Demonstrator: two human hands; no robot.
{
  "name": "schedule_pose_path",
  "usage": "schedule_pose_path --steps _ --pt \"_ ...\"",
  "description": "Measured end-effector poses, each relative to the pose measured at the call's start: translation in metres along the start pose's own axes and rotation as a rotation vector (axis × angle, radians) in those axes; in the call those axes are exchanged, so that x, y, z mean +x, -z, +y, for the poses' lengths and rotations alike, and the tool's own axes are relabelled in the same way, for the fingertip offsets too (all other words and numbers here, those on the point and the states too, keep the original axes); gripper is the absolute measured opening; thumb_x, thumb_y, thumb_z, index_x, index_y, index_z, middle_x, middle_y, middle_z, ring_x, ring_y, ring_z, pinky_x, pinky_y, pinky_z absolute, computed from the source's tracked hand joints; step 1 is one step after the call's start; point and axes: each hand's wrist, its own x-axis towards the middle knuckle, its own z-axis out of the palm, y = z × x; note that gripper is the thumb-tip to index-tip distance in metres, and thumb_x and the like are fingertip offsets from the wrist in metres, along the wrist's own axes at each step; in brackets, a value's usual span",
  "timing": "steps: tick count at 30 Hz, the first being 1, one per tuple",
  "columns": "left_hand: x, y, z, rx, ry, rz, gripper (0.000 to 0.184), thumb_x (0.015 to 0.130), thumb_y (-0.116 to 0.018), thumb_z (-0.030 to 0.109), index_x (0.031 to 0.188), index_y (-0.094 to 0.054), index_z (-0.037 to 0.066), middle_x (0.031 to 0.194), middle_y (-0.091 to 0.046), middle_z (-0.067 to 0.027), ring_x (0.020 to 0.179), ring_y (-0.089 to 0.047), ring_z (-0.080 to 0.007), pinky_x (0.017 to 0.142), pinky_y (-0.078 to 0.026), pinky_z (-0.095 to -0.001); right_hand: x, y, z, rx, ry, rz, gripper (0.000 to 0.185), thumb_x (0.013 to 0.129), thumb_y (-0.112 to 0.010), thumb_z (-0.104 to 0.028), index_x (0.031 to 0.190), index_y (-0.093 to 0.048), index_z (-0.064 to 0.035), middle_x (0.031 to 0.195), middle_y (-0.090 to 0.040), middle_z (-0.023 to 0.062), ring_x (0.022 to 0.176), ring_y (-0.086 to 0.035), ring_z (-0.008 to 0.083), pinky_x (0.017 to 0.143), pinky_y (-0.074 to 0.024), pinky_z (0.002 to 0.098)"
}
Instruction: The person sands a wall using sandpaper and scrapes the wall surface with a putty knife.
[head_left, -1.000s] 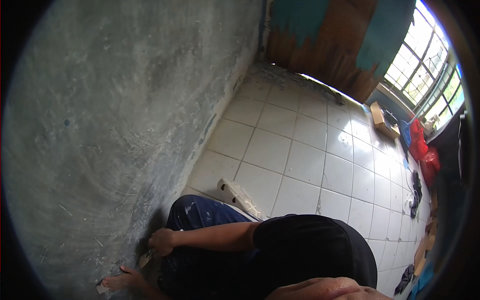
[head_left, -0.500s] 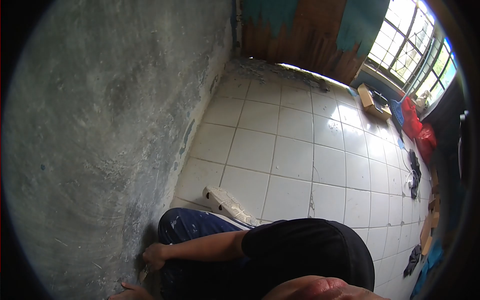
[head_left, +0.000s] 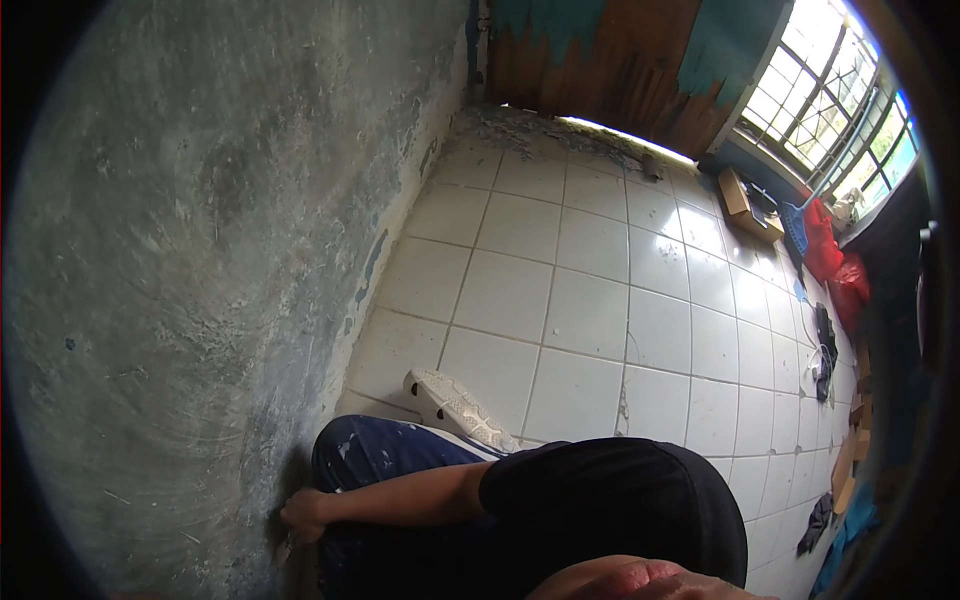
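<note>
My right hand (head_left: 304, 515) is low against the grey wall (head_left: 200, 300), beside my bent knee. Its fingers are closed round a small, flat, light-coloured tool (head_left: 284, 550) that looks like a scraper. The tool points down along the wall surface, and most of its grip is hidden by the fingers. Scratches and worn patches mark the wall around it. My left hand is not in view. Navy trousers (head_left: 365, 450) with pale paint spots cover the knee next to the right hand.
A white shoe (head_left: 455, 410) is on the tiled floor (head_left: 580, 310). Paint flakes lie along the far wall's foot near the wooden door (head_left: 620, 60). A cardboard box (head_left: 748, 208), red bags (head_left: 835, 260) and dark cloths (head_left: 825, 350) line the right side under the window.
My left hand, earlier on the wall at the bottom edge, has gone out of view. My right hand has shifted slightly left and down with the tool still in it.
</note>
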Motion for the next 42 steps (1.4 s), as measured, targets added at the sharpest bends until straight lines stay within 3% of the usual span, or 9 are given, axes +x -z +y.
schedule_pose_path --steps 10,21,27,30,35,37,38,40,42 --pt "-0.198 0.074 0.051 0.16 -0.066 -0.342 0.085 0.103 -0.023 0.058 0.155 -0.01 -0.009 0.161 -0.012 -0.0298 0.149 -0.015 -0.0441 0.119 -0.015 -0.0552 -0.007 0.004 -0.005 -0.008 -0.021 0.015 0.05 0.078 -0.072 -0.045 0.098 -0.074 0.0002 0.099 -0.072 0.0226 0.099 -0.069 0.0386 0.086 -0.0551 0.0461" --pt "-0.063 0.016 -0.038 0.055 0.073 -0.138 0.086 0.103 -0.024 0.058 0.155 -0.007 -0.009 0.161 -0.008 -0.0308 0.149 -0.01 -0.0466 0.119 -0.012 -0.0571 -0.002 -0.001 -0.001 -0.01 -0.013 0.009 0.051 0.078 -0.073 -0.045 0.1 -0.073 0.0005 0.1 -0.072 0.0228 0.099 -0.069 0.0393 0.086 -0.0548 0.0466" --pt "-0.08 0.018 0.009 -0.024 0.082 -0.101 0.086 0.103 -0.025 0.058 0.155 -0.005 -0.009 0.161 -0.004 -0.0318 0.149 -0.007 -0.0489 0.119 -0.01 -0.0588 -0.002 0.001 -0.003 -0.014 -0.022 -0.006 0.051 0.078 -0.072 -0.045 0.101 -0.073 0.0011 0.101 -0.072 0.0228 0.1 -0.069 0.0394 0.087 -0.0546 0.0468" --pt "-0.144 0.05 0.045 0.08 0.181 -0.331 0.085 0.104 -0.025 0.056 0.155 -0.001 -0.008 0.161 0.001 -0.0319 0.149 -0.004 -0.048 0.119 -0.009 -0.0589 -0.009 0.006 -0.006 -0.019 -0.006 0.004 0.051 0.079 -0.072 -0.045 0.101 -0.073 0.0011 0.101 -0.072 0.0226 0.1 -0.069 0.0392 0.087 -0.0546 0.0467" --pt "-0.189 0.106 0.085 0.717 -0.116 -0.681 0.104 0.093 -0.046 0.069 0.155 -0.016 -0.008 0.164 -0.009 -0.0238 0.152 -0.014 -0.0337 0.117 -0.021 -0.0547 -0.013 0.013 -0.01 -0.015 -0.019 -0.011 0.05 0.079 -0.071 -0.045 0.101 -0.074 0.0 0.101 -0.072 0.0224 0.1 -0.069 0.0387 0.087 -0.0546 0.0463" --pt "-0.194 0.094 0.05 0.343 -0.138 -0.577 0.095 0.095 -0.058 0.053 0.151 -0.02 -0.013 0.16 -0.012 -0.0327 0.146 -0.013 -0.0545 0.117 -0.017 -0.0609 -0.012 0.009 -0.01 -0.014 -0.032 -0.027 0.05 0.079 -0.071 -0.045 0.101 -0.074 -0.0005 0.101 -0.072 0.0224 0.1 -0.069 0.0386 0.087 -0.0546 0.0462" --pt "-0.175 0.09 0.05 0.345 -0.137 -0.58 0.095 0.095 -0.058 0.053 0.151 -0.02 -0.013 0.16 -0.012 -0.0327 0.146 -0.013 -0.0545 0.117 -0.017 -0.0609 -0.007 0.005 -0.006 -0.027 -0.021 -0.022 0.05 0.079 -0.071 -0.045 0.101 -0.074 -0.0009 0.101 -0.072 0.0224 0.1 -0.069 0.0387 0.087 -0.0545 0.0463" --pt "-0.113 0.079 0.048 0.099 0.097 -0.436 0.084 0.104 -0.026 0.054 0.155 -0.002 -0.007 0.162 0.001 -0.0307 0.149 -0.004 -0.0483 0.119 -0.01 -0.0582 -0.005 0.002 -0.004 -0.044 -0.01 -0.021 0.05 0.08 -0.071 -0.045 0.102 -0.074 -0.0012 0.101 -0.072 0.0223 0.1 -0.069 0.0387 0.087 -0.0544 0.0465" --pt "-0.089 0.042 -0.002 0.119 0.21 -0.411 0.085 0.104 -0.028 0.055 0.155 -0.001 -0.007 0.163 0.001 -0.0289 0.149 -0.004 -0.049 0.118 -0.011 -0.0602 -0.005 0.003 -0.004 -0.046 -0.007 -0.011 0.051 0.079 -0.07 -0.046 0.103 -0.073 -0.0011 0.101 -0.072 0.0224 0.101 -0.068 0.0388 0.087 -0.0543 0.0468"
